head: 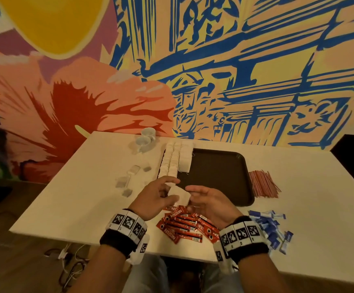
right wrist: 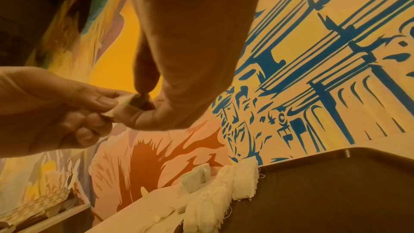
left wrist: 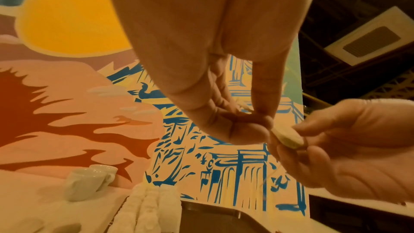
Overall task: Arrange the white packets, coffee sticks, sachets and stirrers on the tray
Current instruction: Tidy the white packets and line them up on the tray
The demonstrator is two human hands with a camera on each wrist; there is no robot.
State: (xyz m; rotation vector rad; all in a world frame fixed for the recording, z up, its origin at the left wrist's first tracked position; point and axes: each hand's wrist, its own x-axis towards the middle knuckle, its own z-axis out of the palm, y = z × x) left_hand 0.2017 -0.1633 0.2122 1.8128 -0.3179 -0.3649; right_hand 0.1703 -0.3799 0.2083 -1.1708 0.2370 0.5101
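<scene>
Left hand [head: 153, 198]: my fingers are curled round a white packet [head: 179, 195], thumb on its near face, pinching it from the left, just in front of the tray's near-left corner.
Right hand [head: 211, 203]: palm up, thumb and fingertips closing on the same white packet from the right, so both of my hands have hold of it in the air above the tabletop [head: 83, 199].
Tray [head: 220, 176]: dark brown, lying flat on the tabletop, our landmark for everything else.
Rows of white packets [head: 175, 159]: three rows stacked on edge along the tray's left side, running from its far edge towards my hands; the right-hand row stops short of the other two.
Coffee sticks [head: 184, 226]: a loose red heap on the tabletop in front of the tray's near edge, under and between my wrists.
Sachets [head: 271, 228]: blue ones scattered off the tray's near-right corner, just beyond my right wrist.
Stirrers [head: 263, 183]: a red bundle fanned out against the tray's right edge, on the tabletop.
Loose packets [head: 129, 179]: a few small pale ones lying left of the tray.
Cups [head: 145, 138]: two white ones, off the tray's far-left corner, near the painted wall [head: 235, 60].
</scene>
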